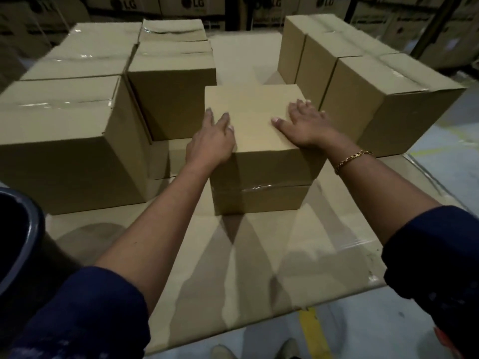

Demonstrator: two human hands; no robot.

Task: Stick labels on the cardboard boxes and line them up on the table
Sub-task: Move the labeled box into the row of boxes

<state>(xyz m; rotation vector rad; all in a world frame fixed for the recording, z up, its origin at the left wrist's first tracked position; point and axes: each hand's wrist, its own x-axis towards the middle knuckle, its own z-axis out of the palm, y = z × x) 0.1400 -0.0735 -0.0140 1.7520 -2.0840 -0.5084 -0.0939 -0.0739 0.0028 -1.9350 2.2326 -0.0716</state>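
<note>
A plain cardboard box (255,120) stands in the middle of the cardboard-covered table (259,255), its taped seam on the near side face. My left hand (212,141) lies over its top left edge, thumb on the top and the other fingers down the left side. My right hand (303,124) rests flat on the top near the right edge, fingers spread. No label shows on this box or on the others.
Taped boxes (67,141) stand in rows at the left, with more behind (171,81). Another row of boxes (388,99) runs along the right. A dark round bin (18,229) sits at the near left. Stacked printed cartons fill the background.
</note>
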